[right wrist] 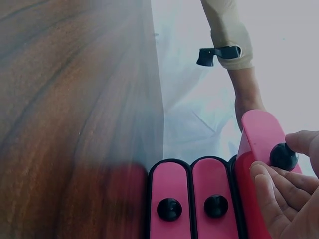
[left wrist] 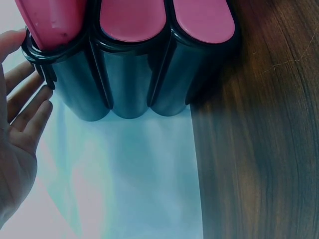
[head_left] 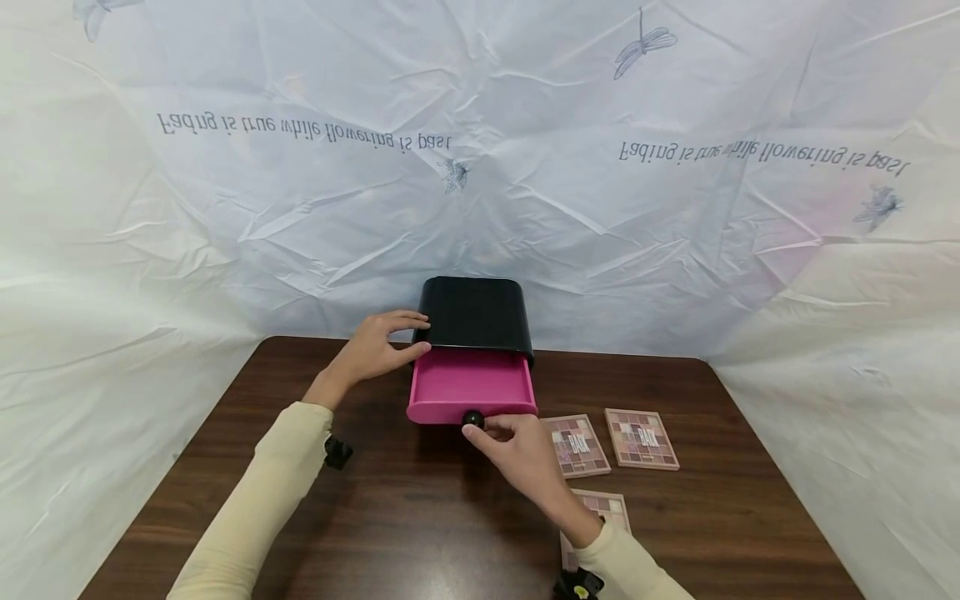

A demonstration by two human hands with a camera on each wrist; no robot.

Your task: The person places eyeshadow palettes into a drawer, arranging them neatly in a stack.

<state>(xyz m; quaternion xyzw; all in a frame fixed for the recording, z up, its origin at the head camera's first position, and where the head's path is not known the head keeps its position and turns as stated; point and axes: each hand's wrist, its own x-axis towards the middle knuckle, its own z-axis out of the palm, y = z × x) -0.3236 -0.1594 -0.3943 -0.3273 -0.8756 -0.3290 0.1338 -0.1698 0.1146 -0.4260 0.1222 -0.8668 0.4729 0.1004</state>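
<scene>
The cabinet (head_left: pixel 474 310) and drawer (head_left: pixel 472 379) look of smooth, glossy plastic; the bench (head_left: pixel 408 521), shiny wood; the backdrop (head_left: pixel 525 221), wrinkled.

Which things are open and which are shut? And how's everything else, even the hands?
Black drawer cabinet, upright on the table
Top drawer, pulled open
Middle drawer, shut
Bottom drawer, shut
Far right eyeshadow palette, lying flat
Far left eyeshadow palette, lying flat
Nearest eyeshadow palette, flat, partly hidden
Left hand, touching the cabinet
Right hand, pinching the top drawer's knob
</scene>
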